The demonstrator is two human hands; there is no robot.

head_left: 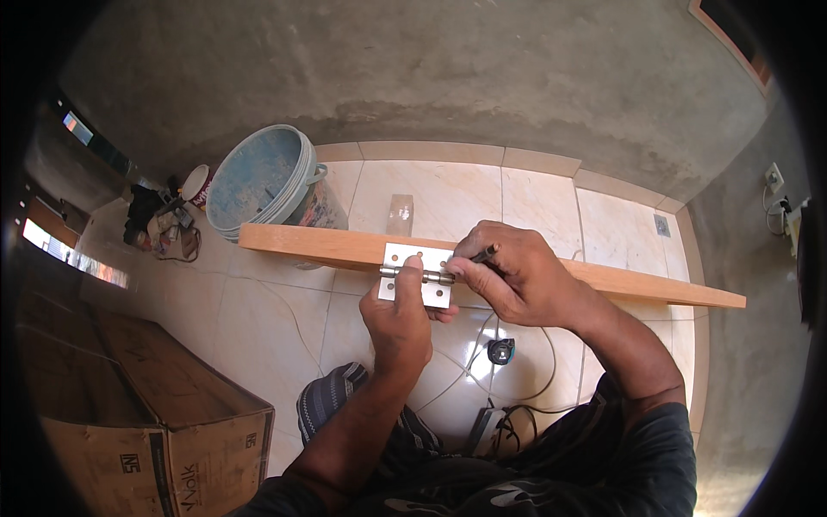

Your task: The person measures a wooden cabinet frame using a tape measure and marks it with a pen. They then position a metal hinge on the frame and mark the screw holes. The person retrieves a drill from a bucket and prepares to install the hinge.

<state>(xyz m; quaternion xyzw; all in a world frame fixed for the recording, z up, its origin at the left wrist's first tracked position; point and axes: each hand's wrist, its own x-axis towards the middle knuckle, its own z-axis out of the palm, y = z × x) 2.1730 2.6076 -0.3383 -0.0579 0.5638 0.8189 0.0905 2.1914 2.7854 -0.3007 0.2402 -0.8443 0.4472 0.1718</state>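
A silver butt hinge point(416, 275) with screw holes lies opened out, its far leaf against a long wooden board point(319, 243). My left hand point(399, 323) grips the hinge, thumb across its knuckle and fingers beneath the near leaf. From the right, my right hand point(517, 271) has its fingers closed around a thin dark pen-like tool point(488, 254), at the hinge's right edge. The tool's tip is hidden by the fingers, so I cannot tell whether it touches the hinge or the wood.
Beyond the board's left end stands a paint-stained bucket point(258, 185). A cardboard box point(155, 414) fills the lower left. On the tiles lie a tape measure point(500, 351), a looped cable point(551, 366) and a clear block-like object point(400, 214). A wall socket point(774, 178) is at right.
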